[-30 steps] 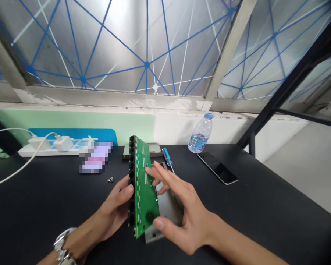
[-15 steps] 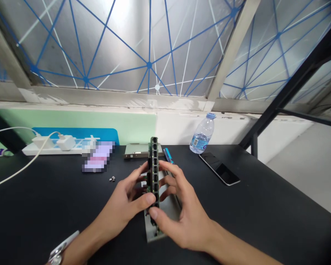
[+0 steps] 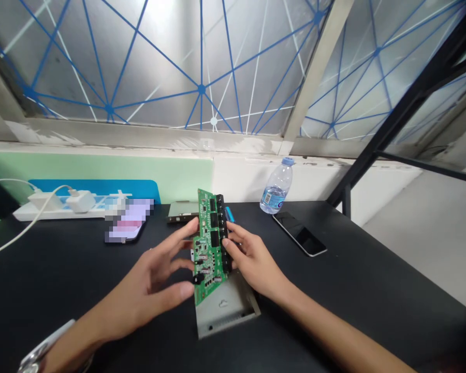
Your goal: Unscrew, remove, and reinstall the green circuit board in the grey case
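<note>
I hold a green circuit board [image 3: 208, 246] upright on edge, its component side toward me and its row of black ports along the right edge. My left hand [image 3: 151, 287] grips its left edge and lower corner with thumb and fingers. On the port side, my right hand [image 3: 252, 261] presses against it. Under the board lies a grey metal case half [image 3: 227, 311] on the black table [image 3: 373, 290].
Behind the board lie a second grey case part [image 3: 180, 211] and a blue-handled screwdriver [image 3: 229, 214]. A water bottle [image 3: 275, 187] and a dark phone [image 3: 299, 233] lie at the right. A white power strip [image 3: 42, 207] with chargers and a blurred item [image 3: 126, 221] sit at the left.
The board has been turned about its long axis: its bare back faced me, then its port edge, now its component side. Both hands shifted their grip with it.
</note>
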Motion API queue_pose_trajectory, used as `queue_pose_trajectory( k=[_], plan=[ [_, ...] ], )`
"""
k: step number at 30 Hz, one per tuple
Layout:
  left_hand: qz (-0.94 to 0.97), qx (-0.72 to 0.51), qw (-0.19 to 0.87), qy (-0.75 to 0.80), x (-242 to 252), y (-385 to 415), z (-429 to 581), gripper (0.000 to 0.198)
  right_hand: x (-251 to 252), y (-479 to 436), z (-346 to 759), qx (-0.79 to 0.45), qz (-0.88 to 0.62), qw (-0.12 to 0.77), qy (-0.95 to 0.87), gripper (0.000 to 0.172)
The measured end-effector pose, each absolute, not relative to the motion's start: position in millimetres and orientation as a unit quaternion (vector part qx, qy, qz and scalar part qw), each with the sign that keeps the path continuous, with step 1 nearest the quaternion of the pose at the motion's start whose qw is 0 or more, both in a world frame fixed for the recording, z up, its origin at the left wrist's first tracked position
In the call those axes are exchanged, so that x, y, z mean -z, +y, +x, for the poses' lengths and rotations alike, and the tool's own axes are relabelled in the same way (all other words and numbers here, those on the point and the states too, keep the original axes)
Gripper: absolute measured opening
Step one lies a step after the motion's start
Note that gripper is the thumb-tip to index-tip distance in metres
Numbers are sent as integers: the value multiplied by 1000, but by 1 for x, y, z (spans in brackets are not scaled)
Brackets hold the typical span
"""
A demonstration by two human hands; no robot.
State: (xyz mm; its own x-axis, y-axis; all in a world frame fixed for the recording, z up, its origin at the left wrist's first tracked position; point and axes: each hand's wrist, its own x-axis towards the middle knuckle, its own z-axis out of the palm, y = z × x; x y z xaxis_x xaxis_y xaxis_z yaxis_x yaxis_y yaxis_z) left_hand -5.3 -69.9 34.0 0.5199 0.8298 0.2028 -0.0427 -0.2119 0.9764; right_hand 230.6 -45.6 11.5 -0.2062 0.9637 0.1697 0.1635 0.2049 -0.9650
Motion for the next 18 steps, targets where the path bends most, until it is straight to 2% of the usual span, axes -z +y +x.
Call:
queue_pose_trajectory(
  k=[5, 8, 13, 18],
  plan=[
    [758, -352, 438, 331, -27, -82, 9, 105, -20, -53, 222, -540, -399, 428, -605, 43],
    [786, -318, 393, 356, -24, -85, 14, 114, -31, -61, 219, -595, -387, 412, -572, 49],
    [810, -304, 353, 356, -26, -88, 19, 113, -33, -74, 219, -643, -357, 418, -532, 59],
    [817, -303, 351, 342, -26, -89, 18, 104, -26, -77, 223, -649, -337, 434, -527, 55]
  ],
)
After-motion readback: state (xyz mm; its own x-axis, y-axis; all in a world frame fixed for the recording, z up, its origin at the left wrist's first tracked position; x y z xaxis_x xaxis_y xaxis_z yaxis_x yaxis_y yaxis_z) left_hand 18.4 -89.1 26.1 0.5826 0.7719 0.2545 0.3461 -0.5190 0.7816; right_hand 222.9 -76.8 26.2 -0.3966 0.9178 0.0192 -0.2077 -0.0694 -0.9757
